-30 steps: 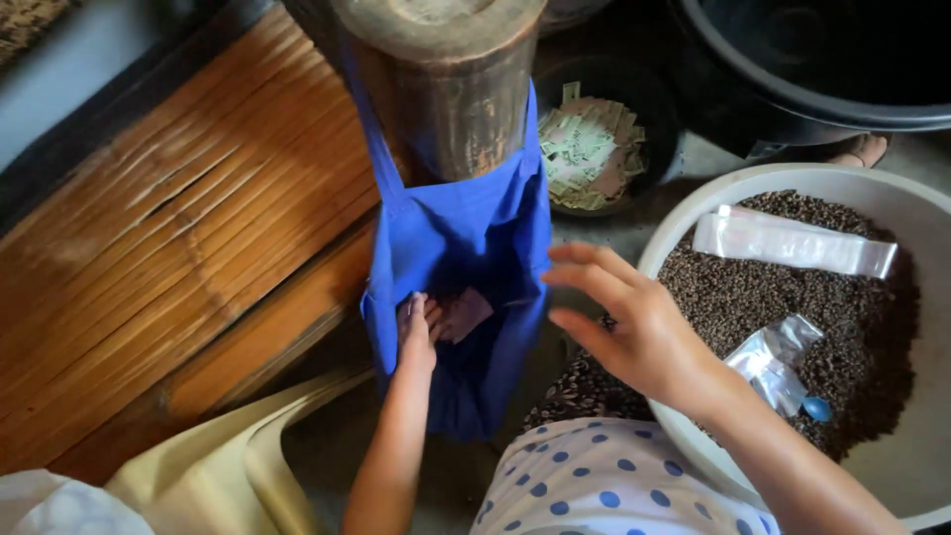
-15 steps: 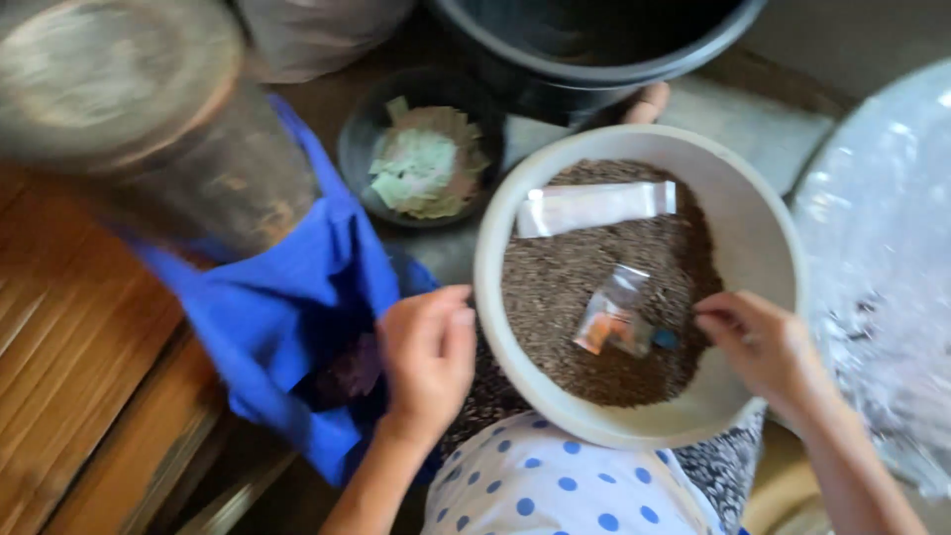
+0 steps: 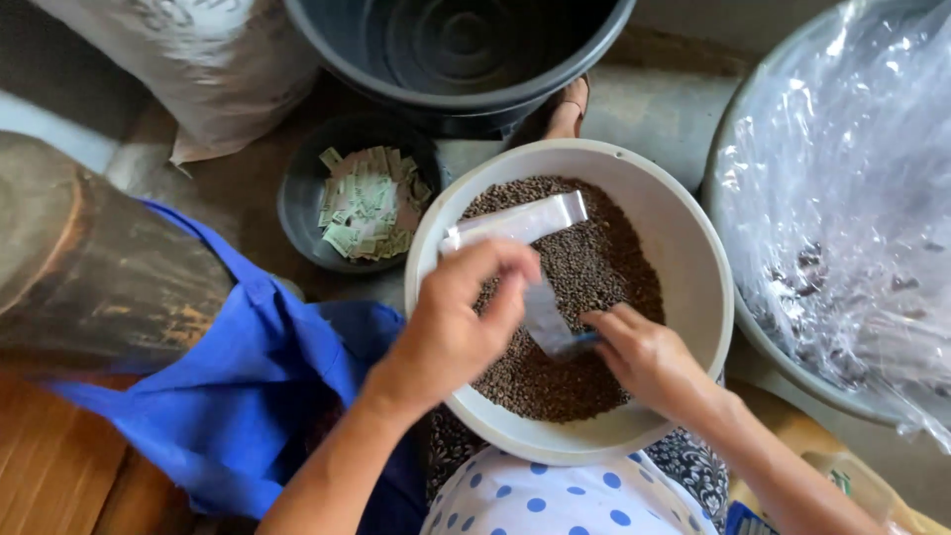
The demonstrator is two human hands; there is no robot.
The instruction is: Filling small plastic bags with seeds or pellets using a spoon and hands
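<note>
Looking down, both hands met over a white bowl (image 3: pixel 693 248) of small dark seeds. The left hand (image 3: pixel 458 327) pinched the top of a small clear packet (image 3: pixel 544 315); the right hand (image 3: pixel 644 359) gripped its lower end, at 5 o'clock from the left. The packet hung just above the seeds. It looked light, thin and slippery, best pinched at the edges. Its contents were too small to tell. A second long packet (image 3: pixel 520 222) lay at 12 o'clock.
</note>
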